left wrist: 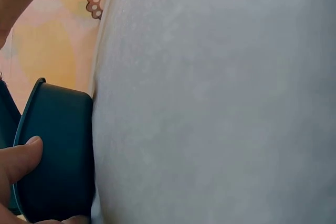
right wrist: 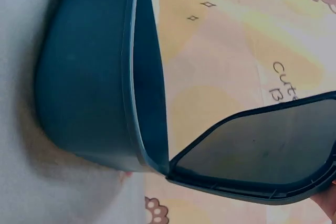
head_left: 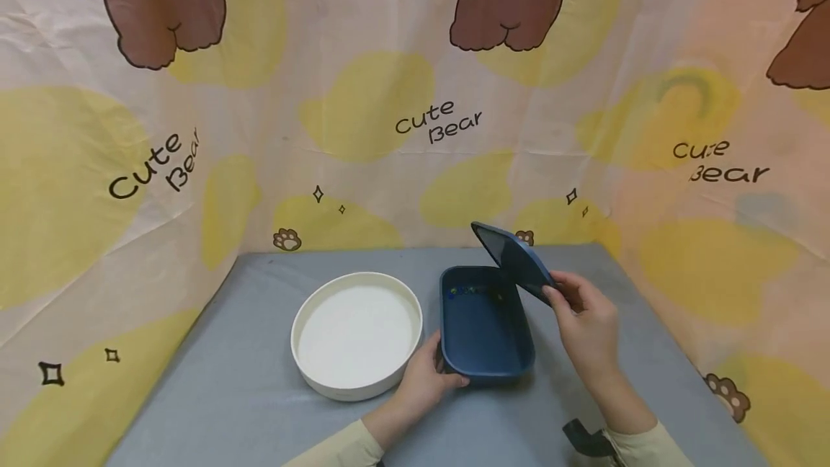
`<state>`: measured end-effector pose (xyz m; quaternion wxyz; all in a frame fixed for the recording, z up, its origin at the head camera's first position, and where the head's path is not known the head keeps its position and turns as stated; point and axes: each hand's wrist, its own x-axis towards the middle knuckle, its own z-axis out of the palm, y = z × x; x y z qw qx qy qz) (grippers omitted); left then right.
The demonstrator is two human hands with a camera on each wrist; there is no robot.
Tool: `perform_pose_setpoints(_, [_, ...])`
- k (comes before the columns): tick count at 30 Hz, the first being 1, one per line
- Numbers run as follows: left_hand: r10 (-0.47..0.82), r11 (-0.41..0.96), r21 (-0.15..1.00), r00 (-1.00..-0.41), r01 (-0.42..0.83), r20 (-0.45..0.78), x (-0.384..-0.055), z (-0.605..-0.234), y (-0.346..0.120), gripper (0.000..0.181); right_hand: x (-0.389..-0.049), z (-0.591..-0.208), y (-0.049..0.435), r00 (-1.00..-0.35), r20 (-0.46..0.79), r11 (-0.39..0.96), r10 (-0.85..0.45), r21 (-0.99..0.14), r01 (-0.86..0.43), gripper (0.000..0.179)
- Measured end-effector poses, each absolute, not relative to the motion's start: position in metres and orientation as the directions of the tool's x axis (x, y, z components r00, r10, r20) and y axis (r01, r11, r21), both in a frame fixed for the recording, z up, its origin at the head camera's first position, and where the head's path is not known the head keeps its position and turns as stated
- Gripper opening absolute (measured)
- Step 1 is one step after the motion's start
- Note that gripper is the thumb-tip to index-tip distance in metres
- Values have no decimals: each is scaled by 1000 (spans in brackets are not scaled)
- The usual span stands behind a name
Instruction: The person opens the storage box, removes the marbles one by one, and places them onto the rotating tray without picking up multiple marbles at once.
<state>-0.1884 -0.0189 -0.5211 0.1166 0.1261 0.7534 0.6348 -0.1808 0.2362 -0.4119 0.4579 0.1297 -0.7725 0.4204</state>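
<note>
A dark blue rectangular box (head_left: 486, 334) stands on the table, its top uncovered. Small shiny blue and yellowish bits (head_left: 463, 291) lie at its far end. My left hand (head_left: 424, 377) holds the box by its near left corner, the thumb on the near wall; in the left wrist view the thumb (left wrist: 23, 158) lies against the box's side. My right hand (head_left: 586, 316) pinches the edge of the blue lid (head_left: 515, 254), tilted above the box's far right side. In the right wrist view, the lid (right wrist: 257, 145) shows its rimmed underside and overlaps the box's rim at one corner.
Left of the box, a round white tray (head_left: 357, 330) with a low rim sits close to my left hand. The grey-blue table covering (head_left: 246, 388) reaches back to a patterned cloth wall (head_left: 363, 107), which also encloses both sides.
</note>
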Motion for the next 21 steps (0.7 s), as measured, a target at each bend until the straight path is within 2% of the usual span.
perform_pose_setpoints(8, [328, 197, 980, -944, 33, -34, -183, -520, -21, 99, -178, -419, 253, -619, 659, 480, 428, -746, -462, 28])
perform_pose_setpoints(17, [334, 195, 980, -942, 28, -40, -183, -519, -20, 100, -181, -424, 276, -644, 473, 331, 601, -881, -338, 31])
perform_pose_setpoints(21, [339, 196, 980, -940, 32, -37, -185, -517, -19, 101, -185, -426, 288, -657, 382, 199, 650, -920, -337, 33])
